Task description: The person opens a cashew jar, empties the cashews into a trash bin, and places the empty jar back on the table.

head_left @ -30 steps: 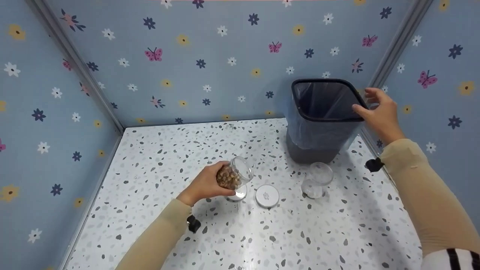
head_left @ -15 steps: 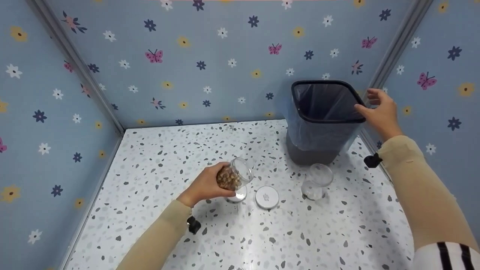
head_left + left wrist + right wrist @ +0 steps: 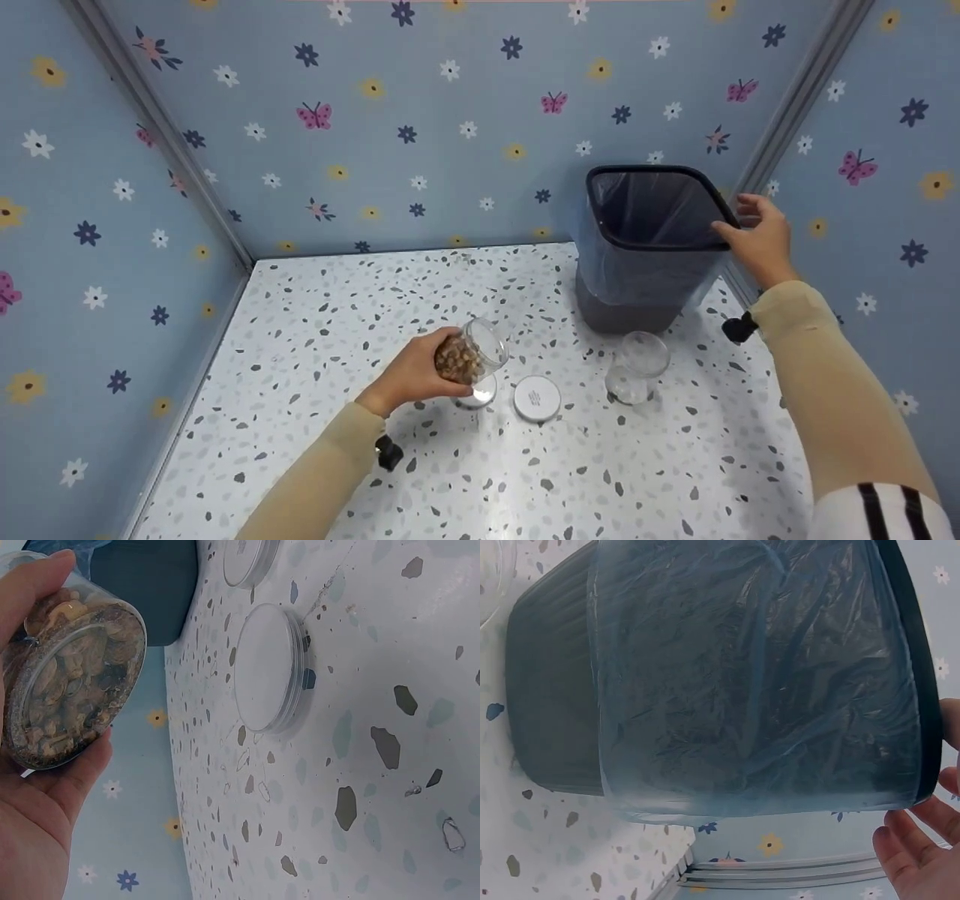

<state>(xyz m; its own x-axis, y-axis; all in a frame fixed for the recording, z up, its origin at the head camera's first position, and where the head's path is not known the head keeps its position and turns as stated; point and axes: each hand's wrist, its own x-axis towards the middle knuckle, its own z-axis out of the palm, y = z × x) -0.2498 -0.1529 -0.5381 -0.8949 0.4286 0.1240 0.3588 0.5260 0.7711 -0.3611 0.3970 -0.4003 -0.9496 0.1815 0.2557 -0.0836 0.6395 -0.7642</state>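
Observation:
In the head view my left hand (image 3: 411, 375) grips a clear jar (image 3: 487, 346) partly filled with small brown pieces, their kind unclear. The jar is lidless and tilts to the right above the counter. From the left wrist view I see the jar's base (image 3: 75, 682), with thumb and fingers round its sides. Below and beside it lie a white lid (image 3: 478, 393) and a second white lid (image 3: 537, 398). My right hand (image 3: 761, 238) holds the right rim of a dark trash can (image 3: 634, 315), thumb over the edge and fingers outside; part of that grip is hidden.
A second clear jar (image 3: 637, 367), lidless with nothing visible inside, stands in front of the trash can. A bluish plastic liner (image 3: 757, 690) hangs over the can's outside. Flowered wall panels (image 3: 420, 135) enclose the speckled counter (image 3: 360, 307) at the back and sides.
The whole head view shifts slightly downward. My right forearm swings a little to the left while that hand stays at the rim. The left hand and its jar hold still.

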